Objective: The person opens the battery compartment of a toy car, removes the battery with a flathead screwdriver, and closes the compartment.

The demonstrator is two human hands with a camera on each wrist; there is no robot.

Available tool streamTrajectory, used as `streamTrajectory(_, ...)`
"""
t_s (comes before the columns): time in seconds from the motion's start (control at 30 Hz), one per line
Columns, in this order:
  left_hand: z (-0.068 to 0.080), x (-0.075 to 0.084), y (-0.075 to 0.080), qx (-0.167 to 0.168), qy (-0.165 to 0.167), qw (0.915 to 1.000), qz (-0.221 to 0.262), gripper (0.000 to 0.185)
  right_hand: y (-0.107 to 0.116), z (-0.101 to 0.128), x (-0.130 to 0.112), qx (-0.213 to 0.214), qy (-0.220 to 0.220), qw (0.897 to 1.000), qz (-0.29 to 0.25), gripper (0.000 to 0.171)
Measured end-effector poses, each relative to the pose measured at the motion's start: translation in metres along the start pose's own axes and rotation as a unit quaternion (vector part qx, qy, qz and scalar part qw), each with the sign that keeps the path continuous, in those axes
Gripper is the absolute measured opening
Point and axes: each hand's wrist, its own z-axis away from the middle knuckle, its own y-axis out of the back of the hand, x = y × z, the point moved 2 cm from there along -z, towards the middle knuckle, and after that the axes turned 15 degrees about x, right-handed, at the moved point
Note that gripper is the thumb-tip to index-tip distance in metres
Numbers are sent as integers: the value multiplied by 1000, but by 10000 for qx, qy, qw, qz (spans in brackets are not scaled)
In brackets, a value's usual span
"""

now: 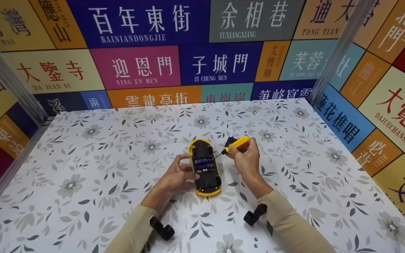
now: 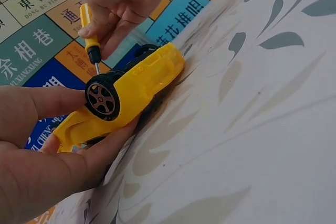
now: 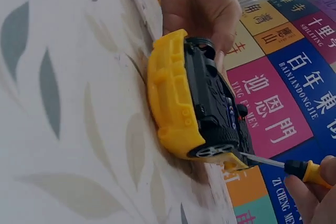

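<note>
A yellow toy car (image 1: 206,167) lies upside down near the middle of the desk (image 1: 83,168), its black underside facing up and its roof on the flowered cover. In the head view, blue batteries (image 1: 203,164) show in an open bay in the middle of the underside. The car's long axis runs away from the person, one end toward the back wall.

The left hand (image 1: 176,177) holds the car from its left side, thumb and fingers curled against the body; in the left wrist view the thumb lies just beside a wheel (image 2: 102,99) and a finger runs under the yellow shell where it meets the desk.

The right hand (image 1: 246,158) grips a screwdriver (image 1: 234,144) with a yellow handle and a black collar, fingers wrapped round the handle. The thin metal shaft slants down to the car's right side; in the right wrist view its tip (image 3: 247,156) touches the underside just beside a wheel (image 3: 214,149) at the car's edge.

A small black piece (image 1: 230,141) lies on the desk just behind the right hand, partly hidden by the screwdriver. Both forearms wear beige sleeves (image 1: 287,221), each with a black wrist mount (image 1: 255,214).

Walls (image 1: 220,63) of coloured panels with Chinese place names close in the desk at the back and on both sides.
</note>
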Motion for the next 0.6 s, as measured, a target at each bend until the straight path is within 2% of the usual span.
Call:
streamTrajectory(0.2, 0, -3, 2, 37, 55, 9998, 169, 75, 3, -9, 11, -122, -944, 9940, -533, 32)
streamTrajectory(0.33, 0, -4, 2, 14, 73, 9996, 270, 75, 5, -15, 18, -335, -1589, 9832, -828, 34)
streamTrajectory(0.5, -1, -5, 1, -84, 51, 9994, 330, 74, 9, -23, 26, -611, -2340, 9667, -832, 44)
streamTrajectory(0.6, -1, -4, 1, -43, 38, 9996, 277, 74, 9, -24, 27, -696, -2502, 9627, -762, 50)
